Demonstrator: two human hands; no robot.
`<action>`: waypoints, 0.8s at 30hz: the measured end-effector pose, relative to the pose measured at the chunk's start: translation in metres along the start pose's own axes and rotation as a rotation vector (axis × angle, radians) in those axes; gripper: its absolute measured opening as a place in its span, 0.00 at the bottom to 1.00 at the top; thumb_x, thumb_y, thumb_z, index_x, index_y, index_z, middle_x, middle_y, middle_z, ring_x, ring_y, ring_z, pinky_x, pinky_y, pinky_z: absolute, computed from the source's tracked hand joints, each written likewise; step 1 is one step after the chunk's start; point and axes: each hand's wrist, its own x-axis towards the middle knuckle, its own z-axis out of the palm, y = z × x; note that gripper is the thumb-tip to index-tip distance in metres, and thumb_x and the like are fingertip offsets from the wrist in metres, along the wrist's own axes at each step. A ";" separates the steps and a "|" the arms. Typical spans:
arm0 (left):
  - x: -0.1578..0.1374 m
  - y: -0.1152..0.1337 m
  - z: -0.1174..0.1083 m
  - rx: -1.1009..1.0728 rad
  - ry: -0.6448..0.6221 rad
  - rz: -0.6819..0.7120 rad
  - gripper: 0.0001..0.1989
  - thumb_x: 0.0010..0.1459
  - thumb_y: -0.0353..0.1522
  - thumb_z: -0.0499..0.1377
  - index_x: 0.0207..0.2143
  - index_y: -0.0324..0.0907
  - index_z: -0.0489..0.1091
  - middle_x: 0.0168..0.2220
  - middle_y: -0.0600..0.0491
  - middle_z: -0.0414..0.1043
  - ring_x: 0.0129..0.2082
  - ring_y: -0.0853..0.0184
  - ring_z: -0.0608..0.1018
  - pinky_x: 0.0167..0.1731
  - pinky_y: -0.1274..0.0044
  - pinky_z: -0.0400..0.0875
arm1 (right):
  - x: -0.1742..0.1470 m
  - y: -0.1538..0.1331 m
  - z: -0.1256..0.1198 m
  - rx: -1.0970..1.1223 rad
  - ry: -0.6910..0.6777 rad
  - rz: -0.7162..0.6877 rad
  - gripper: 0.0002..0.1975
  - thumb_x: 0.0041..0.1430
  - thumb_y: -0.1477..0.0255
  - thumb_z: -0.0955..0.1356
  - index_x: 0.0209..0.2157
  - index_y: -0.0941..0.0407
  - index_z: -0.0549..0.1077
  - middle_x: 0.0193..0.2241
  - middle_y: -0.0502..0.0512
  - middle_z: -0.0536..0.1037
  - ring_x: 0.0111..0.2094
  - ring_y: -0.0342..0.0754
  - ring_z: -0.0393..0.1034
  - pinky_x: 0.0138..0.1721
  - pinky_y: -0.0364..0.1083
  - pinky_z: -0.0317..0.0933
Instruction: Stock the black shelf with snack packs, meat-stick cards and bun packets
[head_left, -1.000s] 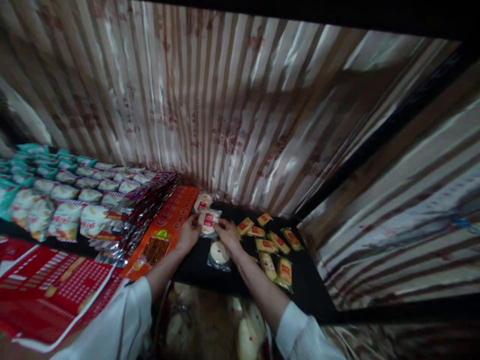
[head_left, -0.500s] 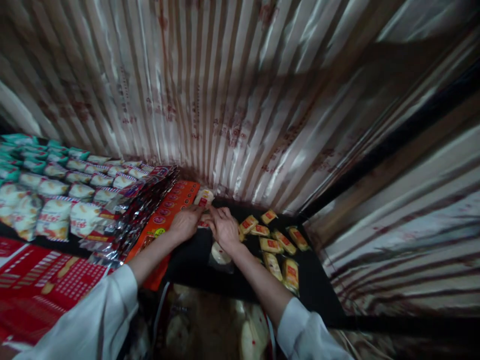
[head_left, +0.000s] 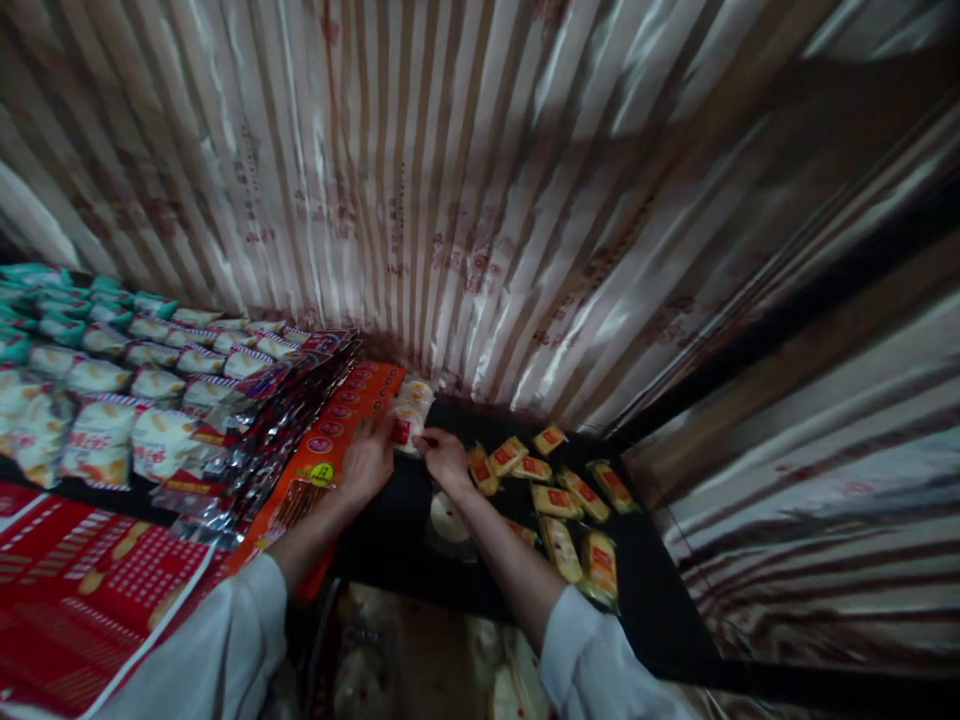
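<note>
A small white wrapped round snack packet with a red label (head_left: 405, 430) lies in line with another pale snack packet (head_left: 418, 392) beside the wall. My left hand (head_left: 367, 462) has its fingers curled at the left edge of the labelled one, over the orange bag's border. From the other side, my right hand (head_left: 447, 462) pinches its right edge with thumb and fingers. Just below the right wrist, a round white packet (head_left: 448, 518) lies flat on the black tabletop (head_left: 390, 540). The dim light blurs the fingertips.
Yellow wrapped cakes (head_left: 559, 502) lie scattered to the right. Orange bags (head_left: 330, 430), a stack of dark foil bags (head_left: 277, 420) and rows of white snack bags (head_left: 161, 440) fill the left. An open container of pale packets (head_left: 367, 670) stands nearest me. A striped plastic-sheet wall (head_left: 450, 180) rises behind.
My hands have drawn slightly apart, baring the red-labelled packet between them. The right hand has closed into a pinch. The view has shifted slightly.
</note>
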 end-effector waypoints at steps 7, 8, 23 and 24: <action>-0.004 -0.004 0.025 0.011 -0.126 0.020 0.21 0.55 0.23 0.49 0.51 0.37 0.66 0.58 0.46 0.62 0.55 0.58 0.65 0.53 0.67 0.64 | 0.018 0.000 0.011 -0.012 -0.052 0.066 0.09 0.56 0.70 0.66 0.37 0.54 0.76 0.32 0.51 0.80 0.33 0.45 0.75 0.31 0.39 0.66; -0.003 -0.004 0.028 0.023 -0.122 0.037 0.22 0.54 0.23 0.49 0.52 0.37 0.65 0.58 0.45 0.62 0.55 0.58 0.65 0.53 0.67 0.64 | 0.020 0.001 0.012 0.021 -0.063 0.081 0.09 0.57 0.70 0.65 0.37 0.54 0.76 0.31 0.51 0.80 0.31 0.44 0.76 0.29 0.38 0.66; 0.001 -0.008 0.045 0.028 -0.098 0.117 0.23 0.53 0.22 0.48 0.52 0.30 0.65 0.55 0.40 0.64 0.55 0.56 0.66 0.54 0.67 0.63 | 0.027 0.004 0.007 -0.259 -0.155 0.030 0.14 0.60 0.63 0.63 0.35 0.58 0.75 0.20 0.53 0.78 0.24 0.43 0.75 0.27 0.37 0.61; 0.001 -0.007 0.045 0.032 -0.099 0.115 0.23 0.53 0.22 0.48 0.52 0.30 0.65 0.55 0.39 0.64 0.55 0.56 0.66 0.54 0.67 0.63 | 0.027 0.003 0.007 -0.266 -0.156 0.029 0.14 0.59 0.63 0.63 0.35 0.58 0.75 0.20 0.54 0.78 0.25 0.43 0.75 0.27 0.38 0.61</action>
